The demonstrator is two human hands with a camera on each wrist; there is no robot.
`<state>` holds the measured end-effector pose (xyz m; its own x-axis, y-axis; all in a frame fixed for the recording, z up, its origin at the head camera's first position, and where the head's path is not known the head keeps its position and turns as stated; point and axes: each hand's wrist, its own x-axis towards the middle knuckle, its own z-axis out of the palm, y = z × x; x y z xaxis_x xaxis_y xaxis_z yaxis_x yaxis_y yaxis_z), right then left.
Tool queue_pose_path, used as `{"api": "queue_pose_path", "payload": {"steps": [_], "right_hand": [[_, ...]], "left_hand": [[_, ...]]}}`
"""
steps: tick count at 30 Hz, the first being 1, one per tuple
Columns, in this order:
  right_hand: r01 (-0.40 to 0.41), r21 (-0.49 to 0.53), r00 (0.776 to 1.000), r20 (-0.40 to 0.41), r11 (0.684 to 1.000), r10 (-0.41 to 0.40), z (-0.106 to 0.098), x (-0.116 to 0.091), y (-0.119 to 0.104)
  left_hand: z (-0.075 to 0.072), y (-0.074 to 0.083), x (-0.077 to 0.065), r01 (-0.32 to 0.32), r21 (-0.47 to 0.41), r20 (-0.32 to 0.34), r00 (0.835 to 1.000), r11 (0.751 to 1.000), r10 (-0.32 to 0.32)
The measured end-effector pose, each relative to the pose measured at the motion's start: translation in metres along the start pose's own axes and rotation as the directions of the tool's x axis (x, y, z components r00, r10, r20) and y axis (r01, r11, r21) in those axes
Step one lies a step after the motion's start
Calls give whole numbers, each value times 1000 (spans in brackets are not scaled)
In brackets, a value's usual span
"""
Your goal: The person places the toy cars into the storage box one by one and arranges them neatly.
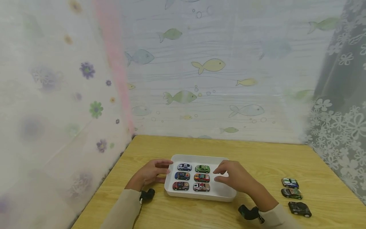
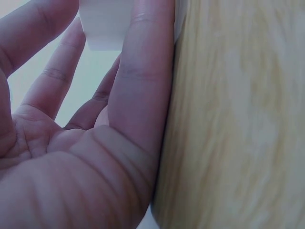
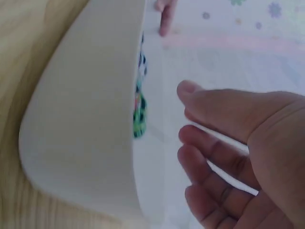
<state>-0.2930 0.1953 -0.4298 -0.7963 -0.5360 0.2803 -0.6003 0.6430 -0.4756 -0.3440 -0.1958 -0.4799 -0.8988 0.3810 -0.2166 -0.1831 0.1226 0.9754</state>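
A white tray [image 1: 200, 196] sits on the table with toy cars in two columns. Its left column has a white-and-blue car [image 1: 184, 167], a dark blue car [image 1: 182, 176] and a dark red car [image 1: 180, 186]. Beside them stand a green car [image 1: 202, 169], a red-and-yellow car [image 1: 201, 177] and a white-and-red car [image 1: 201, 187]. My left hand [image 1: 148, 172] rests at the tray's left end, fingers extended against its wall [image 2: 107, 26]. Over the right part of the tray hovers my right hand [image 1: 235, 176], thumb and fingertips apart, nothing between them.
Three more toy cars lie on the table to the right: a white, blue and green one [image 1: 290, 183], a dark patterned one [image 1: 291, 193] and a black one [image 1: 299, 209]. Printed curtains [image 1: 211, 105] hang behind and beside the wooden table [image 1: 257, 152].
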Motion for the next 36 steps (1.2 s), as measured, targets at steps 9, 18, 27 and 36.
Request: {"api": "queue_pose_path", "payload": {"steps": [9,18,27,36], "right_hand": [[-62,-89,996,-76,994,56,-38,-33,29],[-151,-117,978,-164,982,131,-70,-67,65],[-292,-46,950,-128,955,284,-106,-95,93],[-447,-48,894,1,893,448,-132,-127,136]], "left_hand": [[1,0,-1,-9,2,9,1000,1000,9],[1,1,0,-1,7,-9,1000,1000,1],[1,1,-1,1,3,-11,1000,1000,-1],[2,1,-2,3,-7,-1,1000,1000,-3]]}}
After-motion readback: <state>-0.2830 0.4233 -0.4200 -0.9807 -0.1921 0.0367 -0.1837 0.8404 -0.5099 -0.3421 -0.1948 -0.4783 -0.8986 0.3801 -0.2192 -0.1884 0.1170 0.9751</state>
